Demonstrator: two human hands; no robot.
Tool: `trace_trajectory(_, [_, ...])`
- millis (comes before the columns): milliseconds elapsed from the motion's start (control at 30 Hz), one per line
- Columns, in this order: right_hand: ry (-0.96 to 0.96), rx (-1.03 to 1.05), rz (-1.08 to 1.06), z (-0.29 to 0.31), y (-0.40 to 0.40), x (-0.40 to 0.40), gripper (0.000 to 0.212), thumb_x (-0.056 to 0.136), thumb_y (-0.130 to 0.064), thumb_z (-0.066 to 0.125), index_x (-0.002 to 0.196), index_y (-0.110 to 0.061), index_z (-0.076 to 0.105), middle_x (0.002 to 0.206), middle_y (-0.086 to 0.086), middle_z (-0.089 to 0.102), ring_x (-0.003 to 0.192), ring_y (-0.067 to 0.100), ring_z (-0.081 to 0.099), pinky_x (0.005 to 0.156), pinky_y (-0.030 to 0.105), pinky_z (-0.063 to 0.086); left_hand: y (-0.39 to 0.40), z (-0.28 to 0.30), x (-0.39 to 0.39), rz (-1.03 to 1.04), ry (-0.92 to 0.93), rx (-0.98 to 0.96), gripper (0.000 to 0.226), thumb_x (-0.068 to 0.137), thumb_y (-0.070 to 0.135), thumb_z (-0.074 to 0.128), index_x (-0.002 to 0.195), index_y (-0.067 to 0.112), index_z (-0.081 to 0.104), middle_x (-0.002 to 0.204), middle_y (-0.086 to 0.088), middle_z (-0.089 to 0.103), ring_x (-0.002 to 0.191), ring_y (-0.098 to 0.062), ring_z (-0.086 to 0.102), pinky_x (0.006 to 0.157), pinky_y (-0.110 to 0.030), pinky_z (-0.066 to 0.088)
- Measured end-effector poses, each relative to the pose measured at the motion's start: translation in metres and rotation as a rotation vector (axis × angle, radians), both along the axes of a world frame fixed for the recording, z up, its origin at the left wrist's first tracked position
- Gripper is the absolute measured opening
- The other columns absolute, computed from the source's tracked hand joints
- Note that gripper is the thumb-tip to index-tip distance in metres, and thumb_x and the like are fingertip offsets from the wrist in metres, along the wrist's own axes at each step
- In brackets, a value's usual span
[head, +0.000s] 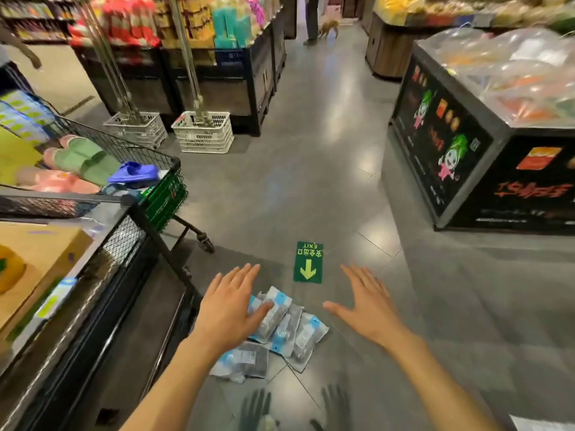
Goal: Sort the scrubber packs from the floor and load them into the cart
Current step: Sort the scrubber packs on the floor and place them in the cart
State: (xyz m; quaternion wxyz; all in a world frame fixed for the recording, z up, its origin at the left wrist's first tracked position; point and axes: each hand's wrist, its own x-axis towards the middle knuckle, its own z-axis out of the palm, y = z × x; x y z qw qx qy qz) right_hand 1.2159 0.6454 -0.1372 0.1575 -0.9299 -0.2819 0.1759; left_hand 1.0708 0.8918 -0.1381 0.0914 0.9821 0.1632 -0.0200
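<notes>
The cart [149,197] at left shows slippers and boxes but no scrubber packs that I can make out, while the left hand [228,309] and right hand [368,306], fingers spread and empty, hover over the scrubber packs [280,328] heaped on the near floor, so loading looks unstarted.

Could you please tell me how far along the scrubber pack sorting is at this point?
Barely begun, it seems. The scrubber packs lie heaped on the floor. The left hand and right hand are open over them, holding nothing. I can't pick out any packs in the cart, so loading remains.
</notes>
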Motion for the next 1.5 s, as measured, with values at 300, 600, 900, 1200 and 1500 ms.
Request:
trace_trajectory(300, [0.046,-0.047,0.003,-0.151,0.083,0.108,0.136,0.05,-0.104,0.005,0.163,-0.029,0.006,0.172,-0.006,0.004,0.158,0.014,-0.004,0.127,0.035,-0.002,0.08,-0.174,0.129,-0.039,-0.035,-0.033,0.087,0.089,0.075,0.026,0.16,0.026,0.027,0.162,0.001,0.039,0.15,-0.022,0.036,0.124,-0.043,0.021])
trace_trajectory(600, [-0.028,-0.111,0.172,-0.466,0.123,0.182,0.098,0.09,-0.075,0.049,0.163,-0.03,0.001,0.172,-0.006,-0.003,0.157,0.013,-0.008,0.127,0.035,-0.004,0.11,-0.476,0.202,-0.1,-0.109,0.021,0.087,0.089,0.075,0.033,0.154,0.02,0.04,0.147,-0.008,0.058,0.136,-0.029,0.055,0.118,-0.053,0.034])
trace_trajectory(900, [-0.121,-0.272,0.403,-0.669,0.149,0.214,0.102,0.087,-0.072,0.058,0.163,-0.02,0.013,0.17,0.003,0.015,0.157,0.024,0.011,0.128,0.04,0.012,0.132,-0.665,0.233,-0.206,-0.007,0.098,0.099,0.077,0.08,0.019,0.157,0.023,0.035,0.152,-0.003,0.053,0.14,-0.026,0.05,0.121,-0.049,0.029])
trace_trajectory(1200, [-0.13,-0.365,0.404,-0.684,0.183,0.24,0.1,0.079,-0.065,0.074,0.156,-0.018,0.031,0.159,0.003,0.042,0.142,0.026,0.044,0.112,0.043,0.042,0.17,-0.671,0.22,-0.079,0.04,0.059,0.079,0.092,0.069,0.048,0.156,0.027,0.031,0.152,-0.002,0.052,0.136,-0.028,0.051,0.109,-0.041,0.042])
trace_trajectory(1500, [0.015,-0.622,0.602,-0.774,0.161,0.213,0.067,0.078,-0.056,0.08,0.128,-0.018,0.059,0.128,0.0,0.061,0.115,0.025,0.06,0.078,0.033,0.045,0.186,-0.713,0.145,-0.044,0.229,0.088,0.083,0.087,0.075,0.037,0.154,0.027,0.036,0.149,-0.006,0.054,0.134,-0.029,0.053,0.107,-0.042,0.044])
